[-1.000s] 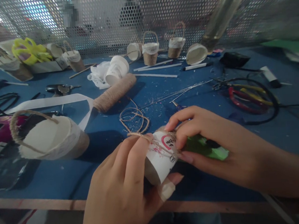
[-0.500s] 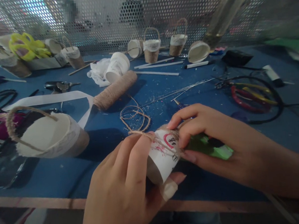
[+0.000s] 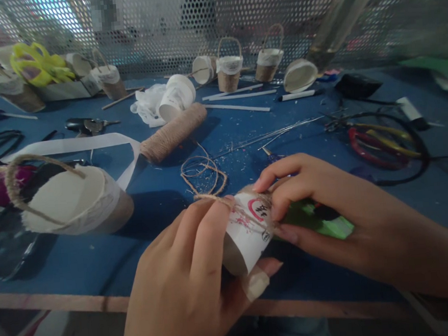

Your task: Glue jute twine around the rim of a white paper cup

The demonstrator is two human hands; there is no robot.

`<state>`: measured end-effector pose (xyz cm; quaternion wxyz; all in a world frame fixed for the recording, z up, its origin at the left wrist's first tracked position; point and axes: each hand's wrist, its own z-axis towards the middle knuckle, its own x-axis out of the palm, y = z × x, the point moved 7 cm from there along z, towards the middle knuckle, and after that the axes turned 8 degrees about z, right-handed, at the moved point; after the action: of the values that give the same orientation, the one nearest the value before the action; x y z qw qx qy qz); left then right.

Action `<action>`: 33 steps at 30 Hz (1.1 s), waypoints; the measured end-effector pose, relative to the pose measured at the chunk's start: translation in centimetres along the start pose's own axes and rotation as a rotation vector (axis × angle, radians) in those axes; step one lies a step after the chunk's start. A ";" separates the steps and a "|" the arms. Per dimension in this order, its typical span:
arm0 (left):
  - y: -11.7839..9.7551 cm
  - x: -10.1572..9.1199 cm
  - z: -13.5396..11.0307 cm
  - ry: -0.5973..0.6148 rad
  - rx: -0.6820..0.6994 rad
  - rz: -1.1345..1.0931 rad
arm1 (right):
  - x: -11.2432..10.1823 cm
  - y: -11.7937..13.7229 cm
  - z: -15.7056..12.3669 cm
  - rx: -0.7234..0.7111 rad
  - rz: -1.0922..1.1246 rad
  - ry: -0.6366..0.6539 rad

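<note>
A white printed paper cup (image 3: 248, 238) lies tilted between my hands near the table's front edge. My left hand (image 3: 188, 267) grips its left side, fingers on top and a taped thumb below. My right hand (image 3: 318, 202) is closed at the cup's other end, fingertips pressed on twine wound there. A strand of brown twine (image 3: 210, 195) runs under my left fingertips and along the cup, with loose loops lying behind it. The twine roll (image 3: 173, 133) rests farther back. Something green (image 3: 323, 220) shows beneath my right hand.
To the left stands a twine-handled cup basket (image 3: 80, 198) beside white ribbon (image 3: 72, 144). Small baskets (image 3: 228, 73) line the back by a perforated metal screen (image 3: 153, 34). Pliers (image 3: 383, 144), a black cable and thin wires (image 3: 279, 133) lie to the right.
The whole view has shifted slightly. My hands keep nearly the same hold on the cup and twine.
</note>
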<state>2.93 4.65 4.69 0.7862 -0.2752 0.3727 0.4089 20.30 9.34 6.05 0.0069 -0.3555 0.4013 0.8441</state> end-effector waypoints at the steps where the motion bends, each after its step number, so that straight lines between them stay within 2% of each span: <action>1: 0.0 0.0 0.0 0.002 -0.003 -0.002 | 0.0 0.0 0.0 -0.002 -0.001 0.000; 24: 0.1 0.1 0.0 0.010 0.020 0.037 | 0.0 0.0 0.0 0.006 -0.011 0.030; 28: 0.0 -0.1 0.1 -0.037 0.022 0.040 | 0.0 -0.1 0.0 0.026 0.010 0.038; 33: 0.1 -0.1 -0.2 -0.010 0.030 0.052 | 0.0 -0.1 0.0 0.026 0.023 0.031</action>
<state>2.75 4.55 4.65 0.7814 -0.2514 0.3818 0.4248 20.34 9.41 6.05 -0.0044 -0.3636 0.4162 0.8334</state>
